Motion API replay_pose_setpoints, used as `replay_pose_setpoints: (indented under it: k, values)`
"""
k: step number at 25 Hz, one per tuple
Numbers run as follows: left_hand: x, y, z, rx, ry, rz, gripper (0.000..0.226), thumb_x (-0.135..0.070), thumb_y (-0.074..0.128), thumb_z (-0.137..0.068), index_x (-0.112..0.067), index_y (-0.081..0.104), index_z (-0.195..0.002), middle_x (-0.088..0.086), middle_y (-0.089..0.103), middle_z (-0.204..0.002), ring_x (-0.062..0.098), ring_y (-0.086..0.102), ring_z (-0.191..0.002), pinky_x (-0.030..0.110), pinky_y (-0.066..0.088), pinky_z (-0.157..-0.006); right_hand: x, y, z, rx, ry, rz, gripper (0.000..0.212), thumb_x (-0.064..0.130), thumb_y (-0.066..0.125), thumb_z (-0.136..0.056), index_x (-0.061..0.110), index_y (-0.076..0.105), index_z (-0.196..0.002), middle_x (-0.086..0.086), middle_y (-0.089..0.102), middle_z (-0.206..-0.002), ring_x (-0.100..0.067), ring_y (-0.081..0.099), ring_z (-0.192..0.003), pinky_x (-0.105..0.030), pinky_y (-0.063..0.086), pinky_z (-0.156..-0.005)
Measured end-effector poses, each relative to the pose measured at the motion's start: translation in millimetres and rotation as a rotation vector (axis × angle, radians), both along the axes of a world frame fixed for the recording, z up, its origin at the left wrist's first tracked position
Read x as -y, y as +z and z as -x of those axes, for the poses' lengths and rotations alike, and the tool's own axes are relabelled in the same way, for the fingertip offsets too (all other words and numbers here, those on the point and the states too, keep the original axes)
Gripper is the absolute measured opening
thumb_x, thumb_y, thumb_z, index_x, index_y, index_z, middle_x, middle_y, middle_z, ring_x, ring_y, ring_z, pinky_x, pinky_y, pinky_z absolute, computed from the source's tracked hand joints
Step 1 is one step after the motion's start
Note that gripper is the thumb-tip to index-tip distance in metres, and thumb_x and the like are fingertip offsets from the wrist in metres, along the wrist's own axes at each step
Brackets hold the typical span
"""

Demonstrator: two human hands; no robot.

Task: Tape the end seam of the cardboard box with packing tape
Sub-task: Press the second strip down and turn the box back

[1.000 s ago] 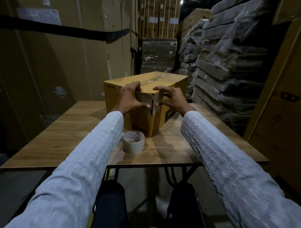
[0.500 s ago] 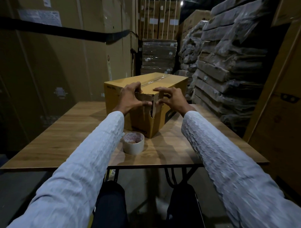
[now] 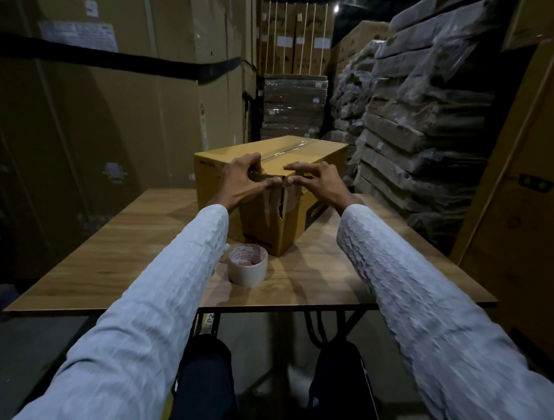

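A yellow cardboard box [image 3: 318,151] lies on the wooden table [image 3: 127,236], with its near end facing me. Clear tape runs along its top. The end seam [image 3: 281,207] gapes a little between torn flaps with old tape residue. My left hand [image 3: 239,183] curls its fingers over the top edge left of the seam, its thumb lying across the left flap. On the other side, my right hand [image 3: 322,181] rests straight fingers on the top, thumb touching the right flap. A roll of packing tape [image 3: 247,265] sits flat on the table in front of the box.
Tall cartons [image 3: 100,109] stand close to the left of the table. Wrapped flat packs [image 3: 423,120] are stacked at the right, with another carton [image 3: 527,203] nearer me. A narrow aisle runs behind the box. My knees are below the table's front edge.
Both hands have slid up from the end face to the top edge, and the end flaps are pushed closer together. The box and tape roll have not moved.
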State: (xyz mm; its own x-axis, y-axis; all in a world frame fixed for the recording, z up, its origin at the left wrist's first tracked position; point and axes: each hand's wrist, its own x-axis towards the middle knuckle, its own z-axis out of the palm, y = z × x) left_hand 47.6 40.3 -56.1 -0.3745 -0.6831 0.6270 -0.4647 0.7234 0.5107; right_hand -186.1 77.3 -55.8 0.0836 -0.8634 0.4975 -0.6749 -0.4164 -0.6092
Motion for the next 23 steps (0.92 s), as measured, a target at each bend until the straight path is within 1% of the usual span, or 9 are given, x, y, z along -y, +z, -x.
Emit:
replay_pose_setpoints:
  k: [5, 9, 12, 14, 15, 17, 18, 20, 23]
  values:
    - [2.1, 1.2, 1.8, -0.027, -0.008, -0.026, 0.021, -0.028, 0.073, -0.092, -0.012, 0.062, -0.101, 0.005, 0.063, -0.105, 0.022, 0.061, -0.104, 0.029, 0.051, -0.080, -0.3, 1.2, -1.8, 0.031, -0.005, -0.004, 0.029, 0.023, 0.063, -0.100, 0.033, 0.071, -0.126, 0.003, 0.062, -0.143, -0.013, 0.047, -0.141, -0.033, 0.043, -0.113]
    - [5.9, 5.2, -5.5, 0.001, -0.057, -0.065, 0.007, -0.014, 0.059, -0.100, -0.013, 0.063, -0.106, 0.008, 0.065, -0.116, 0.024, 0.059, -0.115, 0.043, 0.053, -0.095, -4.8, 0.0, -4.4, 0.100, 0.005, -0.058, 0.037, 0.010, 0.053, -0.103, 0.031, 0.069, -0.128, 0.002, 0.055, -0.149, -0.012, 0.040, -0.145, -0.034, 0.038, -0.116]
    - [18.6, 4.0, -23.7, -0.025, -0.100, -0.089, 0.023, -0.007, 0.052, -0.101, -0.020, 0.065, -0.114, 0.007, 0.063, -0.129, 0.023, 0.054, -0.123, 0.053, 0.049, -0.104, -11.1, -4.6, -10.4, 0.164, -0.005, -0.045, 0.038, 0.015, 0.055, -0.103, 0.030, 0.063, -0.136, 0.000, 0.050, -0.153, -0.017, 0.039, -0.145, -0.034, 0.041, -0.112]
    - [30.2, -2.7, -36.1, -0.125, 0.006, -0.098, 0.031, -0.017, 0.055, -0.102, -0.026, 0.059, -0.131, 0.011, 0.050, -0.142, 0.029, 0.047, -0.132, 0.058, 0.045, -0.107, -16.6, -15.1, -24.5, 0.272, -0.115, 0.031, 0.042, 0.036, 0.055, -0.103, 0.032, 0.054, -0.145, -0.006, 0.049, -0.153, -0.024, 0.044, -0.141, -0.033, 0.046, -0.101]
    - [39.6, -6.0, -42.4, -0.224, 0.092, -0.167, 0.036, -0.026, 0.056, -0.103, -0.030, 0.054, -0.138, 0.011, 0.043, -0.148, 0.033, 0.042, -0.136, 0.060, 0.043, -0.109, -19.1, -21.5, -34.6, 0.325, -0.183, 0.029, 0.053, 0.049, 0.054, -0.101, 0.034, 0.045, -0.151, -0.009, 0.046, -0.155, -0.027, 0.046, -0.140, -0.034, 0.045, -0.099]
    - [54.9, -11.4, -54.7, -0.362, 0.203, -0.285, 0.043, -0.041, 0.054, -0.102, -0.035, 0.047, -0.145, 0.008, 0.031, -0.158, 0.036, 0.035, -0.143, 0.062, 0.038, -0.113, -23.0, -34.2, -56.1, 0.380, -0.232, -0.048, 0.084, 0.075, 0.049, -0.090, 0.038, 0.019, -0.159, -0.012, 0.034, -0.163, -0.033, 0.040, -0.144, -0.049, 0.042, -0.108]
    - [62.8, -11.5, -58.3, -0.363, 0.219, -0.307, 0.046, -0.046, 0.052, -0.102, -0.037, 0.046, -0.146, 0.006, 0.026, -0.162, 0.036, 0.032, -0.146, 0.062, 0.036, -0.115, -24.3, -39.4, -65.9, 0.377, -0.236, -0.084, 0.097, 0.084, 0.047, -0.083, 0.041, 0.008, -0.160, -0.011, 0.026, -0.167, -0.036, 0.035, -0.147, -0.057, 0.038, -0.113]
    - [70.9, -7.4, -60.4, -0.344, 0.238, -0.341, 0.049, -0.054, 0.050, -0.100, -0.042, 0.044, -0.148, 0.006, 0.018, -0.167, 0.038, 0.027, -0.150, 0.062, 0.032, -0.118, -23.9, -44.3, -80.3, 0.361, -0.247, -0.067, 0.103, 0.085, 0.048, -0.080, 0.043, -0.003, -0.160, -0.007, 0.014, -0.171, -0.034, 0.023, -0.153, -0.062, 0.029, -0.118]
    - [84.0, -13.5, -57.5, -0.355, 0.233, -0.426, 0.048, -0.057, 0.045, -0.102, -0.040, 0.045, -0.147, 0.013, 0.032, -0.157, 0.040, 0.040, -0.139, 0.056, 0.039, -0.112, -22.6, -49.5, -91.8, 0.360, -0.283, 0.068, 0.085, 0.063, 0.054, -0.096, 0.042, 0.004, -0.161, -0.003, 0.013, -0.171, -0.028, 0.016, -0.156, -0.056, 0.028, -0.121]
